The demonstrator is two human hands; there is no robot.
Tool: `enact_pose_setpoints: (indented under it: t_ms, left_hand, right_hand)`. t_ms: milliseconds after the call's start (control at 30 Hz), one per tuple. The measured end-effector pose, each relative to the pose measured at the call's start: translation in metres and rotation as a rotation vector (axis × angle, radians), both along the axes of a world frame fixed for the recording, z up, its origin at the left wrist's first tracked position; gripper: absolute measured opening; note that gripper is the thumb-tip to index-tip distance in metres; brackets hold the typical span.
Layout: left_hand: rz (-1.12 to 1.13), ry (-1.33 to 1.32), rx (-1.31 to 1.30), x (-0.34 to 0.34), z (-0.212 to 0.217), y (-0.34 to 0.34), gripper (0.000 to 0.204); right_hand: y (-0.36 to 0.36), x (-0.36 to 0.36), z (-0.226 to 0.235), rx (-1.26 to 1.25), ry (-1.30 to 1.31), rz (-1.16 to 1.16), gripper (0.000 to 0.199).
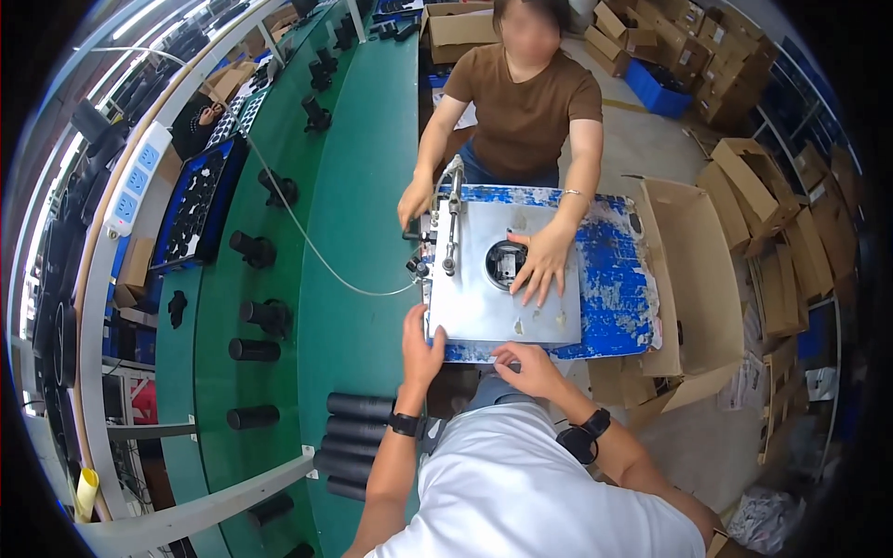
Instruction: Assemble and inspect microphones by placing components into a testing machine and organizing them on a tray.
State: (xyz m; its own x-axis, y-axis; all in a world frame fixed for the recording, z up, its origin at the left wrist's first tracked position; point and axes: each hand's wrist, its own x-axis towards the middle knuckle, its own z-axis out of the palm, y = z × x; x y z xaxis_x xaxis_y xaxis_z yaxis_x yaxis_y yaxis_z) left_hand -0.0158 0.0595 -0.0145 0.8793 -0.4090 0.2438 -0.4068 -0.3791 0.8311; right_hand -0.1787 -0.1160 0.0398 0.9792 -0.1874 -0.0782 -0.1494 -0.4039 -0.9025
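our left hand grips the near-left corner of the metal plate on the blue table; our right hand curls over its near edge. we judge it stiff, heavy, best held by its edges.
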Motion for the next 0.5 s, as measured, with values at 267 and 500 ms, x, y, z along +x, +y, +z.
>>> enact_pose_setpoints:
  t_ms: [267,500]
  left_hand:
    - [-0.119,-0.341,0.229,-0.024,0.034,-0.036,0.041]
    - [-0.508,-0.56,0.39,0.014,0.065,-0.116,0.041]
  right_hand:
    - [0.0,-0.015,-0.011,0.062,-0.047,-0.139,0.02]
    - [-0.097,0.087,0.021,-0.599,0.185,-0.573,0.033]
